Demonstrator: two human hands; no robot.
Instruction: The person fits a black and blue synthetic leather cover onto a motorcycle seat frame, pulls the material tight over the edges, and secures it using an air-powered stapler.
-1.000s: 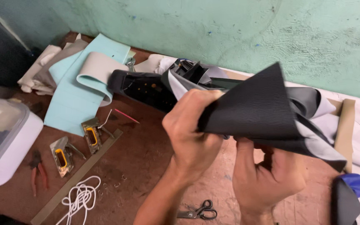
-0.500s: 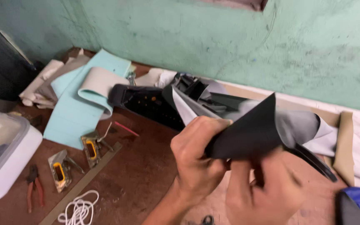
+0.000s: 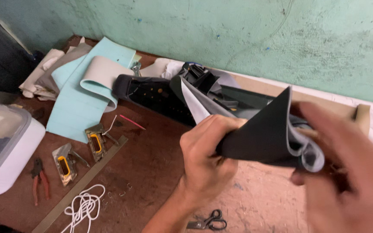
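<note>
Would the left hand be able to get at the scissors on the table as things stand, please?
Probably not at once: the left hand is clamped on the folded black sheet. Nothing lies over the scissors.

The black sheet [image 3: 264, 138] with a grey back was folded over and held up above the table.

The sheet [image 3: 264, 136] pinched in the left hand [image 3: 206, 157] looks like matt black faux leather with grey foam backing. Below that hand, the tabletop [image 3: 152, 172] is worn, scuffed wood; the scissors [image 3: 208, 222] show dull metal.
</note>
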